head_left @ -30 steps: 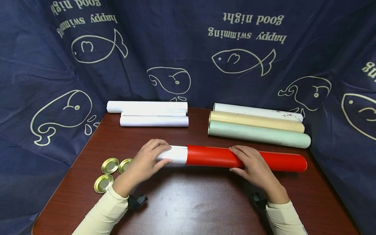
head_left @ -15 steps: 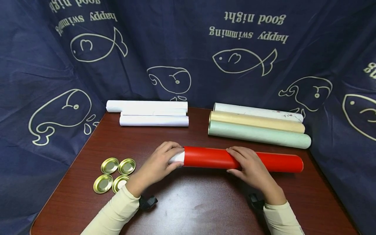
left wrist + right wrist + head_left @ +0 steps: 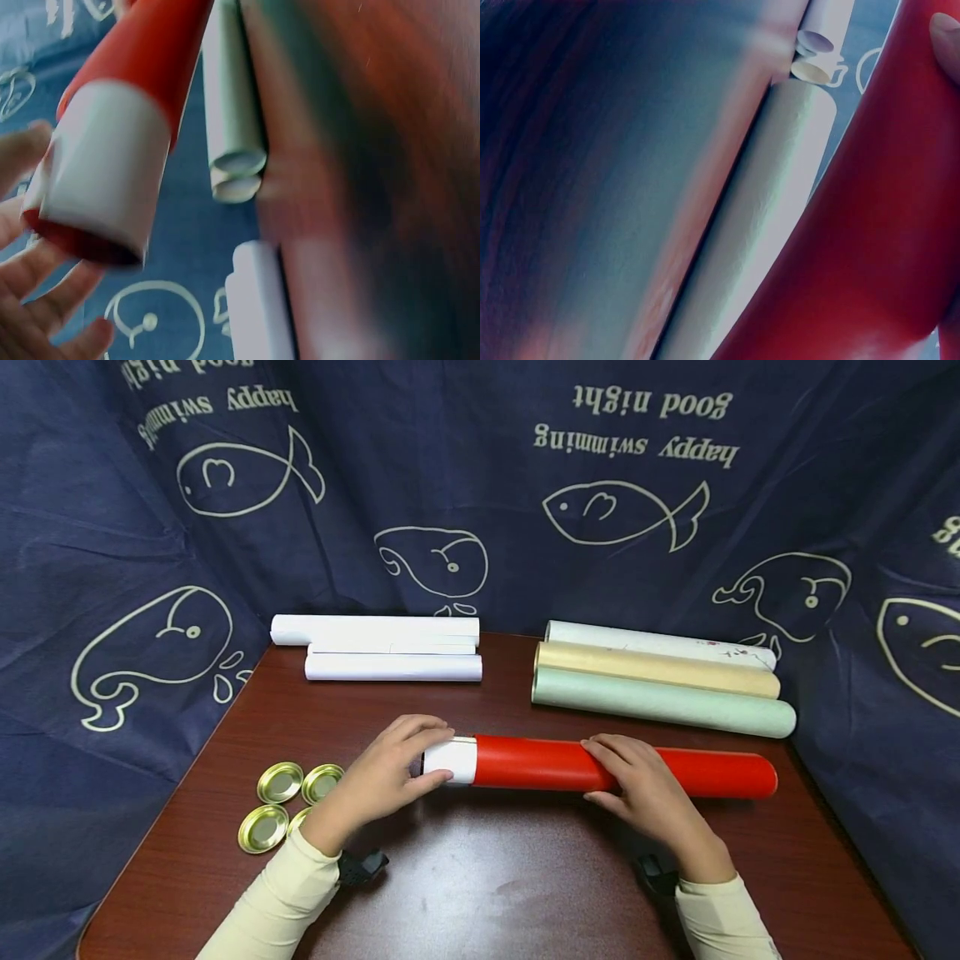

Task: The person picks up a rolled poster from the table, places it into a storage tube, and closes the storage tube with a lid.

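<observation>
A red paper roll [image 3: 532,762] lies crosswise in front of me in the head view, with a short piece of white paper roll [image 3: 453,762] sticking out of its left end. My right hand [image 3: 641,781] grips the red roll from above, right of its middle. Around the white roll's hollow end, my left hand [image 3: 393,768] has its fingers spread and relaxed. The left wrist view shows that end uncovered, with fingertips [image 3: 86,341] beyond it. Only a fingertip of the right hand appears in the right wrist view, resting on the red roll.
Several gold tin lids [image 3: 264,828] lie left on the brown table [image 3: 480,877], partly behind my left forearm. White paper rolls [image 3: 393,667] lie at the back left. Green [image 3: 660,700], yellow [image 3: 660,670] and flower-patterned rolls [image 3: 660,643] lie back right, before a blue curtain [image 3: 510,577].
My left hand first slid right with the white roll, which now protrudes less from the red one. It then loosened and drew back left, uncovering the white end. The right hand keeps its grip.
</observation>
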The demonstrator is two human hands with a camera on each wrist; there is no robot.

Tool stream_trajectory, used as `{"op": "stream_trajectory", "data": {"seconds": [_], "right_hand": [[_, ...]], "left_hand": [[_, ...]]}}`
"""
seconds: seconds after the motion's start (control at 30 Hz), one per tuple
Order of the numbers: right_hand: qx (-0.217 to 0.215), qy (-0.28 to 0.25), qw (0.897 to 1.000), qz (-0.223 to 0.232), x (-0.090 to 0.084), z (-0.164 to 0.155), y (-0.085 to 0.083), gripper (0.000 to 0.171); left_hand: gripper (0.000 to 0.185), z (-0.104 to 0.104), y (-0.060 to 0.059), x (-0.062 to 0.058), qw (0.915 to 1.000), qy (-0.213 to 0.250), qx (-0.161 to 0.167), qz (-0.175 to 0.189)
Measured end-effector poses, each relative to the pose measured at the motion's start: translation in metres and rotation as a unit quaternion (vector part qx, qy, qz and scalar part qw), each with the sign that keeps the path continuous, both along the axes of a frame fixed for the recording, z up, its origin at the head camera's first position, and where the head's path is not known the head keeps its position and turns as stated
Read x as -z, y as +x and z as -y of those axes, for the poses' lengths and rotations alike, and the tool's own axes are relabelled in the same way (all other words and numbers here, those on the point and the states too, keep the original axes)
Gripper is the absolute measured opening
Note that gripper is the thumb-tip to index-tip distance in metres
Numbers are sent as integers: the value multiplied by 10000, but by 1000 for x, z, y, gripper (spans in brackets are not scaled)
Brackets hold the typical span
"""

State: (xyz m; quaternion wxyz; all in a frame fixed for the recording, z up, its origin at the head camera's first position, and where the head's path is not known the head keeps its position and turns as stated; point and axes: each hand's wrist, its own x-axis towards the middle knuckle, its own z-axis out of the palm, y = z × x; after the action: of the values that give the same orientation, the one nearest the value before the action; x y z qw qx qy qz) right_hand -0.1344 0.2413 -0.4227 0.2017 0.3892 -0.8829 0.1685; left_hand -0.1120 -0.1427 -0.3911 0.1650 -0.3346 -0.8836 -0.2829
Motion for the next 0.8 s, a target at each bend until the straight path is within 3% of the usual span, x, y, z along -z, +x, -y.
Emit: {"op": "stream_trajectory", "data": {"seconds": [0.17, 0.3, 0.6, 0.8], "right_hand": [[61, 22, 10000, 36, -1, -1, 2, 73], [34, 8, 10000, -1, -2, -1, 2, 73], [-42, 12, 10000, -57, 1, 0, 3, 72], [-44, -8, 10000, -80, 1, 1, 3, 73]], "left_hand": [[53, 20, 3, 0, 9998, 122, 0, 159], [51, 24, 4, 1, 9995, 216, 150, 186], [44, 3, 3, 12, 9986, 333, 384, 165], [44, -15, 4, 22, 9938, 951, 499, 277]]}}
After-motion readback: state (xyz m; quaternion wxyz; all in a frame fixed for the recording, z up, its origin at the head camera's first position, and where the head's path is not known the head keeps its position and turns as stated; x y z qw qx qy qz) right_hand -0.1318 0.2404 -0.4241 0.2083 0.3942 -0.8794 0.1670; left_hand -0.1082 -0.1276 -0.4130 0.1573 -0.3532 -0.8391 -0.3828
